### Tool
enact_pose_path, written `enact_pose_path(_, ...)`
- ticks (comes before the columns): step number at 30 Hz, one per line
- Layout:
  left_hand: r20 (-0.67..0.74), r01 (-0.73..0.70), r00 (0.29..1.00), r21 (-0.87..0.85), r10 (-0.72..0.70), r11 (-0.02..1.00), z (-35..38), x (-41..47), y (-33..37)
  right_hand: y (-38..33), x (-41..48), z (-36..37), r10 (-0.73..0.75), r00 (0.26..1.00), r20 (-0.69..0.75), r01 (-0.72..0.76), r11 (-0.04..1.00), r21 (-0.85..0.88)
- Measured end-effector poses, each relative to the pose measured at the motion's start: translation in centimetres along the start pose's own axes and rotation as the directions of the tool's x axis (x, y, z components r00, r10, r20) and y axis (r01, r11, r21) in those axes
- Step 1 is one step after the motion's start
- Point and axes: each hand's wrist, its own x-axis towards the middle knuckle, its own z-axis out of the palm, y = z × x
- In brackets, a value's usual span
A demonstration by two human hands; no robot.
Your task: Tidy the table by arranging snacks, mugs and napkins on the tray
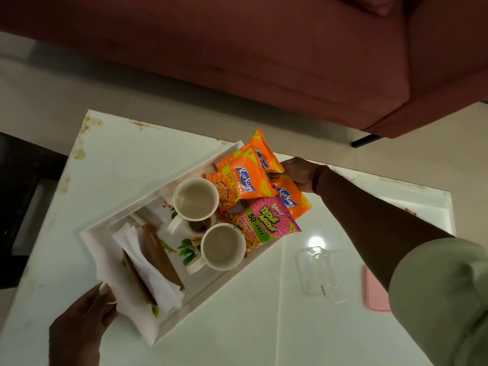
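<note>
Fingers of the right hand pinch orange snack packets; left hand grips the tray corner

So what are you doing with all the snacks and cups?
A person is tidying a white marble table onto a white rectangular tray. The right hand is at the orange Kurkure snack packets, piled with a pink Bingo packet at the tray's far end. The left hand touches the white paper napkins at the near end. Two white mugs sit in the middle. A clear plastic lid lies off the tray.
</note>
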Motion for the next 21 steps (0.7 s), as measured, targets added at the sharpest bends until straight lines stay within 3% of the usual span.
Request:
enact_pose_path(3,-0.075,-0.069,0.995,0.010,0.069,0.998,-0.1,1.1,0.6,0.6,-0.1,0.1,-0.024,0.999,-0.047,0.024,1.000,0.014)
enact_pose_path(10,-0.013,-0.117,0.993,0.109,0.119,0.987,-0.1,4.3,6.1,4.6,-1.6,0.2,-0.106,0.989,-0.098,0.121,0.980,0.160)
enact_pose_path(15,0.018,-0.266,0.963,0.228,0.269,0.937,2.4,5.7,11.4,8.1,-3.0,0.6,-0.141,0.979,-0.146,0.180,0.938,0.298)
enact_pose_path(21,0.103,-0.352,0.936,0.309,0.337,0.883,5.0,8.0,14.7,11.6,-4.4,1.4,-0.135,0.963,-0.234,0.220,0.895,0.388)
